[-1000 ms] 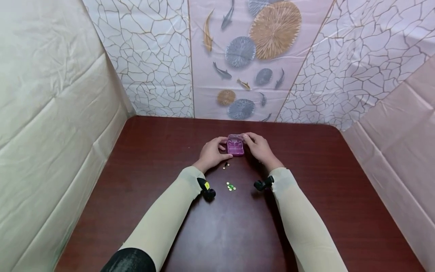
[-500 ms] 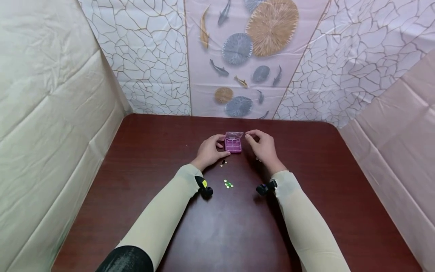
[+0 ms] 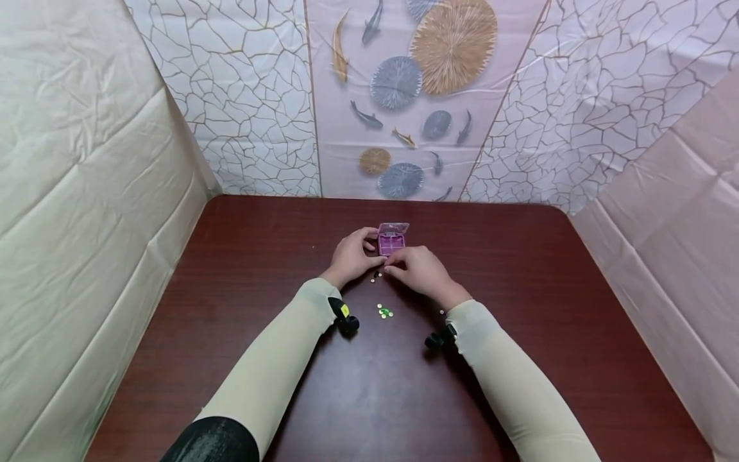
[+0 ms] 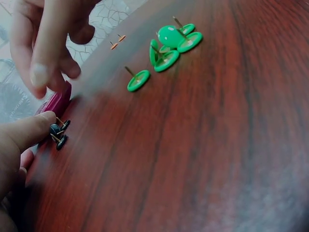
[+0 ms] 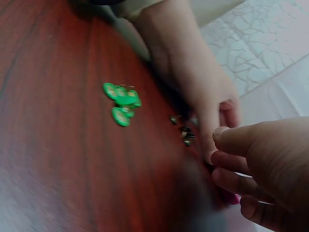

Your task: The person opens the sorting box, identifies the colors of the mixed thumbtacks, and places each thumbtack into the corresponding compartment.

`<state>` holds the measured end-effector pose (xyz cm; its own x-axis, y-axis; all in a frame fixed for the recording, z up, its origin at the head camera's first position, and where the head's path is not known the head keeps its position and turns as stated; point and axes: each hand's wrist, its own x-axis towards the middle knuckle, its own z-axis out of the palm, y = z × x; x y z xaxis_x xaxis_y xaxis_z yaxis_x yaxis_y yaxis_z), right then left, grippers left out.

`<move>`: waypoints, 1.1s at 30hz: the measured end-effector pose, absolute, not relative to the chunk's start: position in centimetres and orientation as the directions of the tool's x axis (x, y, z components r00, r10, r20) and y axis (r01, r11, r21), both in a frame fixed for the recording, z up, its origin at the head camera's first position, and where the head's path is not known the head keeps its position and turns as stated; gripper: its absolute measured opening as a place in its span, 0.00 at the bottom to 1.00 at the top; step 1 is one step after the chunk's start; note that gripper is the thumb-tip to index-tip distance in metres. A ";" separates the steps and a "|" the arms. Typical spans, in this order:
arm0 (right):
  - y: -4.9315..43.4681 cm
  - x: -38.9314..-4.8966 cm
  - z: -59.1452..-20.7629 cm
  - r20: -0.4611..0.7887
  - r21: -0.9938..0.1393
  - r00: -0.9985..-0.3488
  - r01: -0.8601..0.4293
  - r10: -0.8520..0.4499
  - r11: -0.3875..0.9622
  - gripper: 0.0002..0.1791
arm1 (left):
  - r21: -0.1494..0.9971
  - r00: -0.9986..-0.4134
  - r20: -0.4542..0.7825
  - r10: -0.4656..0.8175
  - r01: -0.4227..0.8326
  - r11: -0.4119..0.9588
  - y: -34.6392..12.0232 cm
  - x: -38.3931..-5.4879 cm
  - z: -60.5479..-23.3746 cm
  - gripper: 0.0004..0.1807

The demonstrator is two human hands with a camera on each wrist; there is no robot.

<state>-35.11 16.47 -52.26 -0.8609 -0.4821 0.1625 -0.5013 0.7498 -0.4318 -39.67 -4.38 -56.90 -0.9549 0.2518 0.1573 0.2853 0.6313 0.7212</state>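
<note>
A small purple compartment box stands on the table with its clear lid raised. My left hand grips its left side, thumb along the front edge and fingers behind. My right hand hovers at the box's front right corner, fingers loosely bent, nothing visible between them in the right wrist view. Right by the left thumb lie several black thumbtacks. Several green thumbtacks form a loose cluster nearer me, most with pins pointing up. In the left wrist view the right fingers overlap the box's far end.
Two orange thumbtacks lie farther off, on the right side of the dark red wooden table. Patterned cloth hangs behind the table, and pale cloth walls stand at the left and right.
My right hand has left the raised lid, drawn back to the right, then come forward and left to the front of the box. The left hand keeps its grip on the box.
</note>
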 end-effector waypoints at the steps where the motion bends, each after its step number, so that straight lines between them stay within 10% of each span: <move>1: 16.3 -35.0 -52.4 0.155 -0.431 -0.861 -0.500 -0.485 0.751 0.05 | 0.721 -0.956 0.157 0.249 0.283 0.633 -4.4 -39.7 -56.9 0.41; 33: 15.3 -35.5 -53.0 0.137 -0.417 -0.873 -0.480 -0.469 0.772 0.03 | 0.721 -0.960 0.126 0.249 0.261 0.642 -4.5 -39.8 -56.7 0.40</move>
